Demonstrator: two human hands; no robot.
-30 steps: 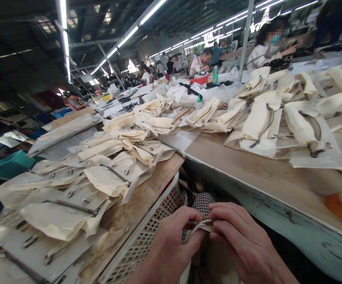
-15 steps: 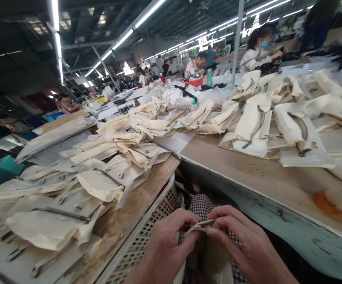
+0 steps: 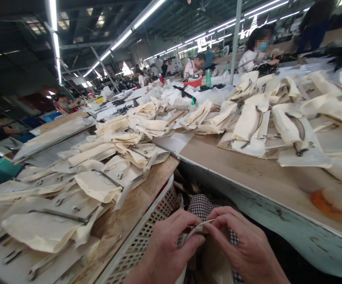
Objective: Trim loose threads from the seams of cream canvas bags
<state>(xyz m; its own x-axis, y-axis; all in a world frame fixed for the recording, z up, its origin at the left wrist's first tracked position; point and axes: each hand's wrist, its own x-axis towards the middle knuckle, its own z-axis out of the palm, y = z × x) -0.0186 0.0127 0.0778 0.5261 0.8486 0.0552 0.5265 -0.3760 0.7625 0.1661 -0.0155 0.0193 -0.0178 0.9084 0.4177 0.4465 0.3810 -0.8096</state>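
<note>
Low in front of my lap, a cream fabric piece (image 3: 216, 262) hangs down between my hands. My left hand (image 3: 169, 244) pinches its top edge between thumb and fingers. On the other side my right hand (image 3: 243, 242) grips the same edge, its thumb and fingertips close to the left ones. The edge looks layered and slightly bowed. My fingers hide part of it, and the lower portion runs out of view. Behind the hands shows a black-and-white checked cloth (image 3: 200, 205) over my lap.
A white plastic basket (image 3: 140, 240) stands at my left, beside a wooden tabletop (image 3: 122, 219) piled with cream fabric pieces with dark handles (image 3: 43, 230). On the brown table (image 3: 233, 157) at right lie more such pieces (image 3: 249, 122) and an orange-bottomed bottle (image 3: 330, 205). Several people work farther back.
Both hands keep hold of the fabric edge. The fingers have shifted slightly along it, and the left thumb now lies further over the edge. The camera view has moved a little.
</note>
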